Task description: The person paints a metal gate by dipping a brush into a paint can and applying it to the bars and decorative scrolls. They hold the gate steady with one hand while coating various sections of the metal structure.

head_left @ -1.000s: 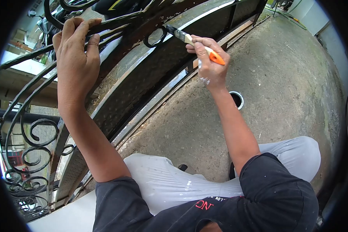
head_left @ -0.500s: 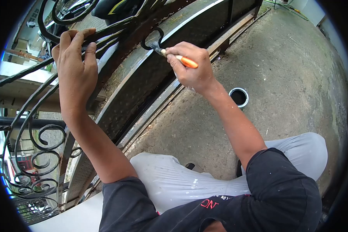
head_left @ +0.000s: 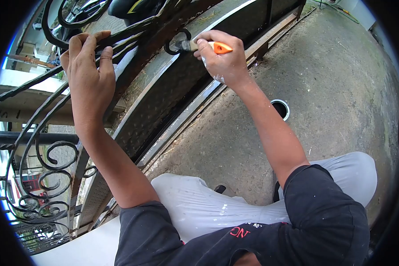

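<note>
My right hand (head_left: 224,56) grips a paintbrush (head_left: 224,48) with a pale handle and an orange end. Its dark-stained bristles meet a small black iron scroll (head_left: 185,33) on the gate. White paint specks mark that hand. Up at the left, my left hand (head_left: 89,82) is closed over a black wrought-iron gate bar (head_left: 131,33), its fingers curled across the top and the thumb on the near side. The undersides of those fingers are hidden. On the ground past my right forearm stands an open paint can (head_left: 281,109), dark inside and partly covered by the arm.
A dark metal gate panel (head_left: 164,102) runs diagonally in front of me, with more iron scrollwork (head_left: 55,177) at the lower left. Beyond the bars is a parked motorcycle (head_left: 131,9). The concrete ground (head_left: 337,93) extends to the right, with a hose (head_left: 343,12) at the far end.
My right hand has turned and shifted slightly up and right, swinging the brush flatter while its bristles stay at the scroll. My left hand keeps its hold on the bar.
</note>
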Demonstrator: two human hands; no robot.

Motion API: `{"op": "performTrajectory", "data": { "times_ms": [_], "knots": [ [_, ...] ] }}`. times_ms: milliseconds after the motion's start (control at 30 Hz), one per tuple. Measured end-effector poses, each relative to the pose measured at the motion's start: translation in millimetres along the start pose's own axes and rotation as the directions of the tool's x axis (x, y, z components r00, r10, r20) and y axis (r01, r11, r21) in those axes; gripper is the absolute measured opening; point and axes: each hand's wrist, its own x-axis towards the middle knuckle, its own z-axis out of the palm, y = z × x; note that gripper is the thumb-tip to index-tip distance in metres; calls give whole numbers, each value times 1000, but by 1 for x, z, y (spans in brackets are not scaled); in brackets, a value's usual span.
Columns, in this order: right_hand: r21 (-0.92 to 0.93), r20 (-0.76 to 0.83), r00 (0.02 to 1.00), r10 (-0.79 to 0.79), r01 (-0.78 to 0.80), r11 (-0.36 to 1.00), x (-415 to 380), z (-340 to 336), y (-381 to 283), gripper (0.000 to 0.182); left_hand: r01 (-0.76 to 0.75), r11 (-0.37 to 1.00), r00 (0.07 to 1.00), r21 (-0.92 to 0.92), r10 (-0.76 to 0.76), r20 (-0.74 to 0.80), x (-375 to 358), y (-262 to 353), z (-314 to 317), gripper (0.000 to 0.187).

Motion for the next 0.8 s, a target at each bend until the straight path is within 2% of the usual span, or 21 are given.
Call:
{"op": "performTrajectory", "data": {
  "times_ms": [33, 133, 267, 300, 400, 467, 533, 633, 667, 733, 800],
  "knots": [
    [-29, 56, 997, -51, 53, 998, -3, 0, -1, 15, 8, 1000, 1000, -9, -8, 2, 0, 1, 0, 26],
    [-90, 109, 994, 2, 8, 996, -1, -14, -28, 15, 18, 1000, 1000, -19, -18, 2, -1, 2, -1, 26],
    [-199, 96, 962, -256, 270, 942, 12, -14, -29, 14, 7, 1000, 1000, -9, -7, -5, -1, 1, -1, 25],
    [-219, 175, 953, -248, 284, 934, 14, -14, -26, 14, 6, 1000, 1000, -8, -6, -2, 0, 2, -2, 25],
    [-259, 257, 962, -88, 156, 953, 7, -24, -26, 14, 6, 1000, 1000, -16, -6, -3, 0, 2, -2, 25],
    [-350, 236, 962, -133, 212, 912, 6, -35, -37, 12, 0, 1000, 1000, -16, 0, -11, -1, 1, -2, 25],
    [-233, 187, 971, -151, 193, 953, 9, -30, -33, 13, 0, 1000, 1000, -21, 0, -11, -2, 2, -1, 25],
    [-131, 223, 947, -230, 263, 956, 9, -14, -17, 14, 5, 1000, 1000, -23, -5, -8, -1, 4, -3, 25],
    [-233, 310, 925, -220, 299, 925, 8, -16, -13, 14, 3, 1000, 1000, -20, -3, -5, -1, 4, -3, 25],
    [-186, 277, 957, -90, 145, 972, 3, -23, -18, 15, 0, 1000, 1000, -13, 0, -11, 1, 3, -4, 25],
    [-175, 210, 977, -38, 76, 982, 4, -32, -24, 16, 10, 1000, 1000, -17, -10, -14, -2, 5, -2, 25]
  ]
}}
